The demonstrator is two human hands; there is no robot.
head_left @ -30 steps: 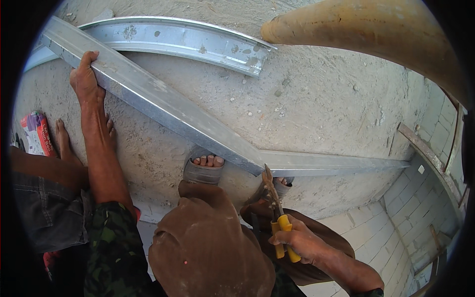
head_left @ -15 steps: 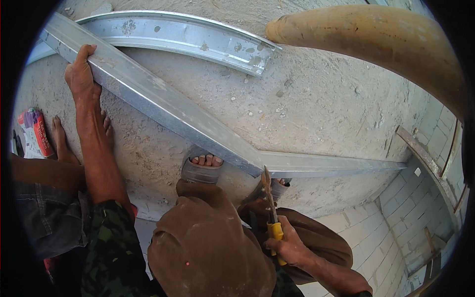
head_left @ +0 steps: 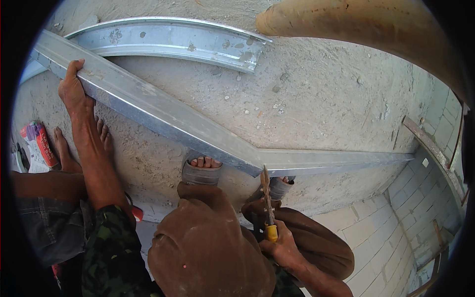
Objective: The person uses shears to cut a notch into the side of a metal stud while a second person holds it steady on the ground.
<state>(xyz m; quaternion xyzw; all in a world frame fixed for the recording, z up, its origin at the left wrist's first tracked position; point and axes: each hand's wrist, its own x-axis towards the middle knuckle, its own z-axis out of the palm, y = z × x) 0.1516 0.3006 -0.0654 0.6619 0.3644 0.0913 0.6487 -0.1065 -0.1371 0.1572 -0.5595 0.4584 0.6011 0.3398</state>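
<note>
My left hand (head_left: 76, 91) is closed around the near edge of a long metal channel (head_left: 163, 114), toward its far-left end. The channel slants down to the right and meets another metal length (head_left: 331, 159) at an angle, near the middle of the view. In my right hand (head_left: 283, 247) is a pair of tin snips (head_left: 267, 200) with a yellow grip. Their blade tips point up at the near edge of the channel by that bend; whether they touch it, I cannot tell. My palm and fingers hide much of the handles.
A curved metal channel (head_left: 168, 43) lies on the dusty ground beyond. A thick tan pipe-like object (head_left: 356, 22) crosses the upper right. Another person's bare foot (head_left: 64, 148) is at left, near a printed bag (head_left: 39, 147). Block walls (head_left: 415, 198) stand at lower right.
My right hand and the snips have shifted slightly left, and less of the yellow grip shows. The whole view has moved a little. My left hand keeps its hold on the channel.
</note>
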